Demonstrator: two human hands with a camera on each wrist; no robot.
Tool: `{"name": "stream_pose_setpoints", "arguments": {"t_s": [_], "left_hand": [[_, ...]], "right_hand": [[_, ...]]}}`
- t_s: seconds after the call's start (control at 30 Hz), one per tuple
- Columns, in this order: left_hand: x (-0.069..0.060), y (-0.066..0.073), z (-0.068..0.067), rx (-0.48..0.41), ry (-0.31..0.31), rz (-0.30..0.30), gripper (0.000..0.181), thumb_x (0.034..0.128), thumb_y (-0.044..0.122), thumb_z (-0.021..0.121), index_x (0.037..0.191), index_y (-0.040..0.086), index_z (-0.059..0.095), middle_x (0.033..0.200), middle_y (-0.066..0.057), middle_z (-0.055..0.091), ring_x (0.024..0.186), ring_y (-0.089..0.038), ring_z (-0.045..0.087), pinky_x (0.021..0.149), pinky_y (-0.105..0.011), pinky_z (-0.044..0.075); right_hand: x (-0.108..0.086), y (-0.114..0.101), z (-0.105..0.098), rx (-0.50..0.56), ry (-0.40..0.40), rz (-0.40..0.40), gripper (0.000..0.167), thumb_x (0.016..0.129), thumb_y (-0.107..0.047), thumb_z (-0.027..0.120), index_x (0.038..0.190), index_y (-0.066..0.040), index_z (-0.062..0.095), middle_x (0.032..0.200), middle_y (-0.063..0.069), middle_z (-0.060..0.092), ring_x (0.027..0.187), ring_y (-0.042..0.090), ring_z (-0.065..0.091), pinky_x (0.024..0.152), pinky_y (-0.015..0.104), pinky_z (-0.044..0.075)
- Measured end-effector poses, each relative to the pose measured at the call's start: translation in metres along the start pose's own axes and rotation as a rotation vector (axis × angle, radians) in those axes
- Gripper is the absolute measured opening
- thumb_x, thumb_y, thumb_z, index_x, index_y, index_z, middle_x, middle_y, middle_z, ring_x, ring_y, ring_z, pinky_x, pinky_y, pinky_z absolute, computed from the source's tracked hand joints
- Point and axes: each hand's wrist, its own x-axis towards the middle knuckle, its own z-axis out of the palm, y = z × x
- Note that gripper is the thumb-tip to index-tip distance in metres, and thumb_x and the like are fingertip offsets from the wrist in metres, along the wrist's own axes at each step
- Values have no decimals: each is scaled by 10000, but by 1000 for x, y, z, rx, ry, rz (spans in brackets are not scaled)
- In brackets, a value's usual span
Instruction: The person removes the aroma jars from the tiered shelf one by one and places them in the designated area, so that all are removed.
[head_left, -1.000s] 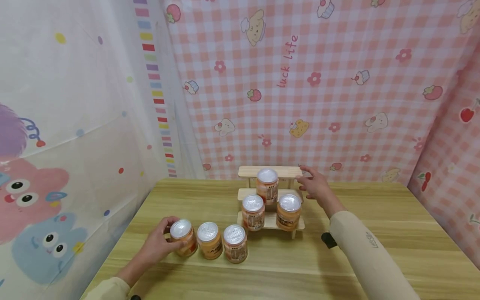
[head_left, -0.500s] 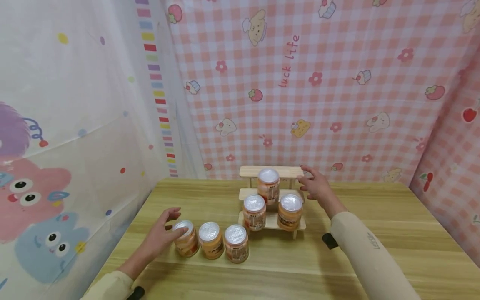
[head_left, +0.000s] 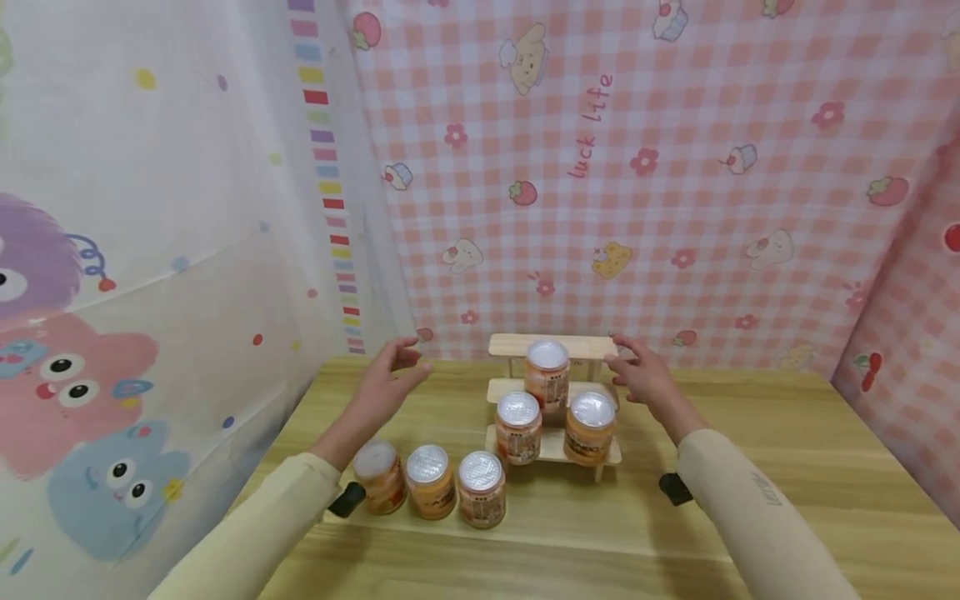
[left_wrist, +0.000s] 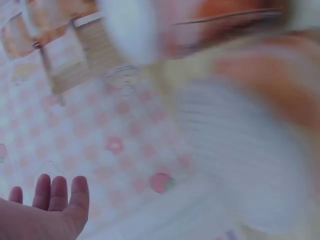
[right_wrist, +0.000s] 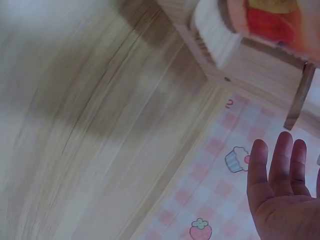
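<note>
My left hand point(head_left: 386, 383) is in the air behind the front row of cans, its fingers loosely spread and holding nothing. Below its forearm stand three orange-labelled cans with silver lids: a left can point(head_left: 381, 479), a middle can point(head_left: 431, 483) and a right can point(head_left: 482, 492). To the right is a three-tier wooden rack point(head_left: 513, 346). Its bottom tier bears two similar cans, one at left point(head_left: 519, 433) and one at right point(head_left: 590, 433); another can point(head_left: 547, 379) stands on the middle tier. My right hand point(head_left: 645, 379) is at the rack's top right end, fingers extended; contact is unclear.
Everything stands on a wood-grain table point(head_left: 750, 500). A pink checked cloth point(head_left: 675, 208) hangs behind it, and a white cartoon-printed sheet point(head_left: 187, 275) hangs at left. The rack is near the table's back edge.
My left hand has let go of the left can, lifted away and moved forward and right toward the rack. The right hand stays at the rack's end. The view has shifted slightly left.
</note>
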Motion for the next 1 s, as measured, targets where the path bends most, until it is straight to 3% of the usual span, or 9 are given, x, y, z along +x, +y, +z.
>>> {"name": "stream_pose_setpoints", "arguments": {"t_s": [0.23,0.43,0.63,0.83,1.0], "left_hand": [[50,26,36,-74,-23,-60,612,964,322,660,1466,80,407,1359,-193,509,1259,-312,491,1034,-474,414],[80,26,54,-8,-122,-83,650,927,313,720,1474,122,423,1352,-137,540,1235,-296,517,1015,-462,435],[94,14,62,8,-231,-150,679,909,284,741,1489,132,424,1369,-207,486,1220,-359,517,1004,-510,438],[100,9,66,41,-252,-183,583,911,294,741,1430,165,510,1380,-203,502,1207,-350,534,980,-495,456],[103,9,70,89,-281,-152,538,926,306,723,1412,171,536,1395,-208,510,1201,-330,549,947,-471,474]], "right_hand": [[-9,12,-17,-120,-2,-52,599,1058,-343,466,1542,-33,296,1438,329,421,1235,466,507,820,441,486],[-15,21,-34,-165,68,-87,639,1057,-399,444,1526,12,305,1427,345,426,1225,474,509,905,511,491],[-20,4,-28,-77,151,-171,619,1042,-400,486,1521,-31,355,1392,297,493,1211,413,535,941,484,481],[-22,-23,-3,11,117,-261,609,1010,-382,573,1498,-56,407,1362,255,525,1234,385,520,993,506,449],[-23,-36,16,-16,52,-273,645,972,-398,638,1494,-91,418,1404,233,496,1280,390,488,1016,526,431]]}}
